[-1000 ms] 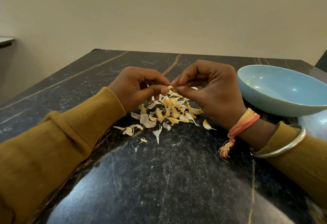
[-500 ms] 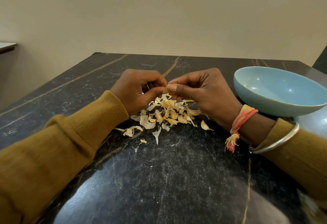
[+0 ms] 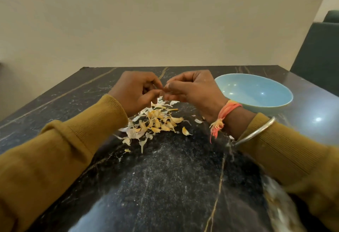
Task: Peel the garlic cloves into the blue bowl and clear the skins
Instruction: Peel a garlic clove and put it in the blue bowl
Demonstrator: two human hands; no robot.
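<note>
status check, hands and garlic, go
Left hand and right hand both pinching one clove above the garlic pile. Blue bowl shows no cloves. Nothing in the way.

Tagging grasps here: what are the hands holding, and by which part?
The left hand and right hand pinch one small piece, apparently a garlic clove, at their fingertips, one from each side. Fingers hide most of it.

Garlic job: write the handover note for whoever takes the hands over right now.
Left hand and right hand: both pinch one small garlic clove between fingertips.
Pale heap of papery skins and yellowish cloves lies on the dark marble table under the hands.
Round light-blue bowl sits to the right; no clove shows in it.
Done: some skins off. Left: finish peeling, fill bowl, clear skins.
</note>
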